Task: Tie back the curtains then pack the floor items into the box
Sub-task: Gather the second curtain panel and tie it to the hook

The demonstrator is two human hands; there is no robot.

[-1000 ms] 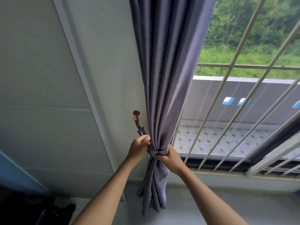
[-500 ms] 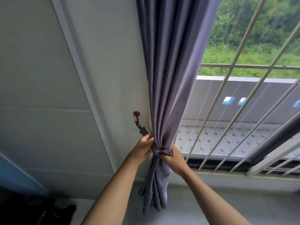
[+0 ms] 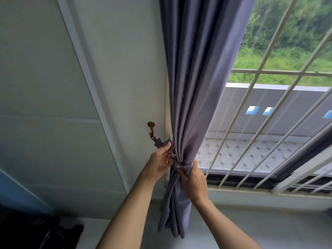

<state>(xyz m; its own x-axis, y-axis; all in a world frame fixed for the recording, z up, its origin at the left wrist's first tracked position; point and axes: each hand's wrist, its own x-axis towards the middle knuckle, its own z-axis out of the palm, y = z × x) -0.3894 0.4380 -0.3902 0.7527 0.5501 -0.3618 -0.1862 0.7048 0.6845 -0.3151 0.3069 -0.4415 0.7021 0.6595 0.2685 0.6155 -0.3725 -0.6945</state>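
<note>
Cinching the purple-grey curtain (image 3: 195,87), which is hanging at the window's left edge beside the wall, gathered into a narrow waist by a matching fabric tieback (image 3: 183,166). Left hand (image 3: 159,163) is pinching the tieback's wall-side end between thumb and fingers, likely keeping it taut toward the brown metal hook (image 3: 151,129) it is running from. Right hand (image 3: 193,180) is curling round the bunched folds at the band, probably keeping the bundle compact. Cloth is looking soft, matte, heavy, falling in long vertical pleats, with the tail flaring loose below the band. White window bars (image 3: 269,108) are slanting beside it; pale panelled wall (image 3: 53,105) behind.
</note>
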